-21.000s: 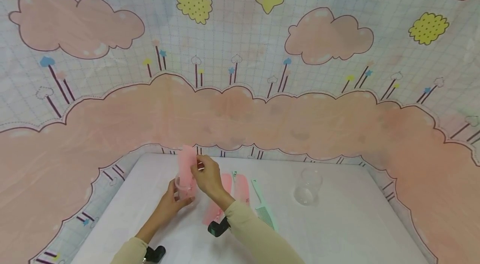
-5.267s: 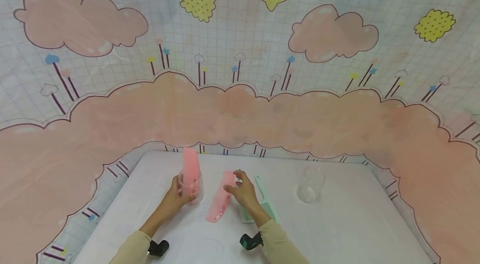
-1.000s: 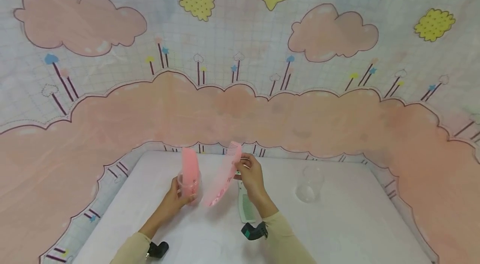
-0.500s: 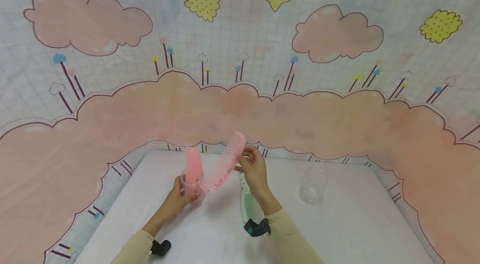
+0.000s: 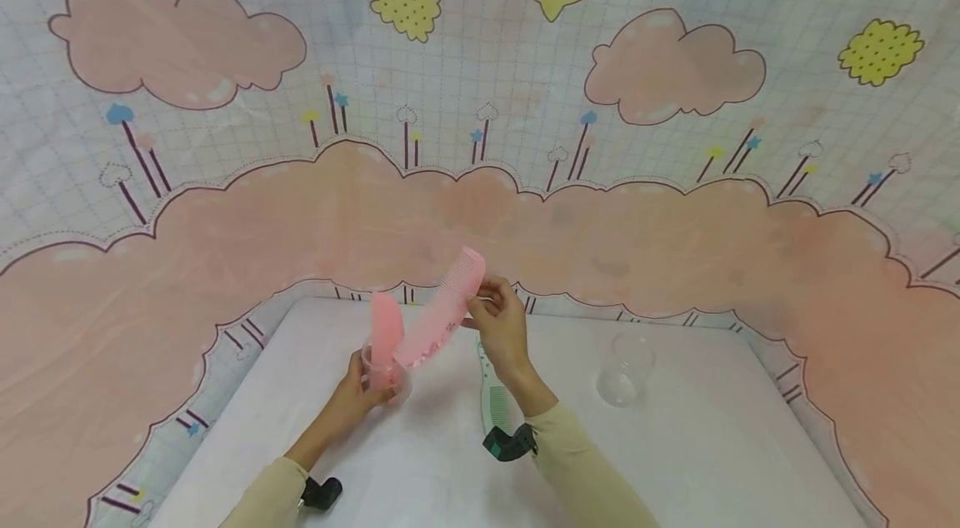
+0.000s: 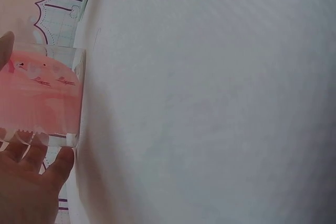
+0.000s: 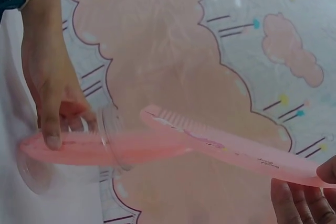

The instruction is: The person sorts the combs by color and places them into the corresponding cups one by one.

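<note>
My left hand (image 5: 352, 396) grips a clear plastic cup (image 5: 402, 389) over the left part of the table. A pink comb (image 5: 386, 321) stands inside it, its upper half sticking out above the rim. My right hand (image 5: 504, 330) pinches a second pink comb (image 5: 442, 307) with a printed pattern. That comb slants down to the left, its lower end close by the cup's mouth and overlapping the first comb in the head view. In the right wrist view the held comb (image 7: 236, 153) has its far end just outside the cup's rim (image 7: 113, 139).
A pale green comb (image 5: 495, 405) lies on the white table (image 5: 697, 445), partly covered by the right wrist and its black camera (image 5: 508, 443). Another clear cup (image 5: 624, 378) stands to the right. A printed cloth (image 5: 555, 236) hangs behind the table.
Since about five seconds ago, my right hand has picked the second pink comb off the table. Over the last second it rises further, and its lower end nears the cup. The left hand keeps its grip.
</note>
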`<state>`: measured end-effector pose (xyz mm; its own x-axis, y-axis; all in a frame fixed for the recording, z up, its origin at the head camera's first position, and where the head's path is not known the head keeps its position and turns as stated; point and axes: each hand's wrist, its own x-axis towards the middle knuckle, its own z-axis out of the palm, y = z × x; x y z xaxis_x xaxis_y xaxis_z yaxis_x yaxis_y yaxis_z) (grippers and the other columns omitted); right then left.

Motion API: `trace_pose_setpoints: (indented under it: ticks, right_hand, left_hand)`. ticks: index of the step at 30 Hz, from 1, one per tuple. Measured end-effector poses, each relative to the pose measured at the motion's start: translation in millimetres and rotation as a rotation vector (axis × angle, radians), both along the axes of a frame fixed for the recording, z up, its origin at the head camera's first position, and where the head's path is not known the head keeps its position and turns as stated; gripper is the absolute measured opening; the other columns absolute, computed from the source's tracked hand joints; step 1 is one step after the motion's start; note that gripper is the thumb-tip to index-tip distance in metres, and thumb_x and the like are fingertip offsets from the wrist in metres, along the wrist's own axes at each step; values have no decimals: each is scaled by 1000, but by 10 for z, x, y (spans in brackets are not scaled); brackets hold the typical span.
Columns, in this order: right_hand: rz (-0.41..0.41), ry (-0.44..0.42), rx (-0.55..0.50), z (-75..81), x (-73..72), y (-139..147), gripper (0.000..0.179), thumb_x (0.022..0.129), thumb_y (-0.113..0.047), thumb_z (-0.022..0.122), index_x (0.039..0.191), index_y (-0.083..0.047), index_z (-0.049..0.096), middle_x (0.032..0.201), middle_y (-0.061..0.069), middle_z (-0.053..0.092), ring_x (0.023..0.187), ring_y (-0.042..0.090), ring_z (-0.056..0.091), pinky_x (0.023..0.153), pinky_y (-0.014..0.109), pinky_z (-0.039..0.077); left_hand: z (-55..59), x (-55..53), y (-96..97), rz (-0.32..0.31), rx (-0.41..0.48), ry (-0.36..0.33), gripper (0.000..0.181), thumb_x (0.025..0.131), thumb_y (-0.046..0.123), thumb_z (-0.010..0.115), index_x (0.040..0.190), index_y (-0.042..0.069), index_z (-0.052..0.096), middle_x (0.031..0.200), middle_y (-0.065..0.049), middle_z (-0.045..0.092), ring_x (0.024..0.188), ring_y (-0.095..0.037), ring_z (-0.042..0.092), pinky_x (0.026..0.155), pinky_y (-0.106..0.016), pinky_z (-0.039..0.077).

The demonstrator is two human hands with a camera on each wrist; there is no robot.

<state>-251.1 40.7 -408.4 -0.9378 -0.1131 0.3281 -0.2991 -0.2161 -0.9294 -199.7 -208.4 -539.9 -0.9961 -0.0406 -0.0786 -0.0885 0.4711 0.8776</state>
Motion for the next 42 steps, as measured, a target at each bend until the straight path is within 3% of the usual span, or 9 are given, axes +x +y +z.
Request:
trace_pose_setpoints:
  ticks: [6, 15, 24, 33, 38, 42]
  right_hand:
    - [3, 48, -7, 48, 15, -93, 30, 92, 2, 60, 121, 5, 54, 106, 22, 60, 82, 12, 65, 71, 34, 62]
    - [-15, 53, 8, 55, 8, -213, 30, 92, 3, 59, 121, 5, 54, 109, 24, 60, 86, 15, 63, 70, 34, 62]
    - [-55, 110, 102, 33, -22, -463, 27, 91, 6, 58, 117, 9, 55, 108, 29, 62, 91, 36, 66, 70, 40, 62]
    - [-135, 205, 201, -132, -36, -648, 22, 91, -4, 63, 113, -2, 61, 104, 16, 68, 89, 27, 68, 67, 22, 59]
    - [-173, 276, 285, -182, -58, -718, 20, 90, -7, 62, 110, -6, 62, 102, 11, 70, 88, 23, 70, 68, 20, 58]
    - [-170, 272, 309, -200, -55, -777, 19, 89, -7, 62, 109, -6, 63, 101, 10, 70, 87, 22, 71, 67, 19, 57]
  left_hand:
    - [19, 13, -10, -5, 9, -4, 97, 88, 42, 71, 153, 11, 5, 159, -24, 21, 143, -52, 29, 100, -56, 50]
    - [2, -5, -35, -20, 24, 1, 96, 88, 40, 71, 152, 11, 7, 158, -25, 23, 141, -54, 29, 96, -55, 53]
    - [-6, -15, -38, -12, 21, -9, 97, 88, 40, 72, 152, 8, 6, 157, -26, 24, 142, -52, 29, 103, -60, 45]
    - [-28, -16, -51, -3, 12, -14, 97, 87, 41, 72, 151, 8, 7, 155, -28, 26, 141, -53, 31, 101, -58, 48]
    - [-46, -27, -49, 0, 34, -6, 97, 87, 41, 72, 152, 9, 8, 156, -27, 25, 141, -53, 30, 101, -59, 48]
    - [-49, -43, -57, -5, 41, -1, 96, 87, 41, 73, 152, 10, 9, 157, -25, 26, 142, -52, 30, 104, -59, 45]
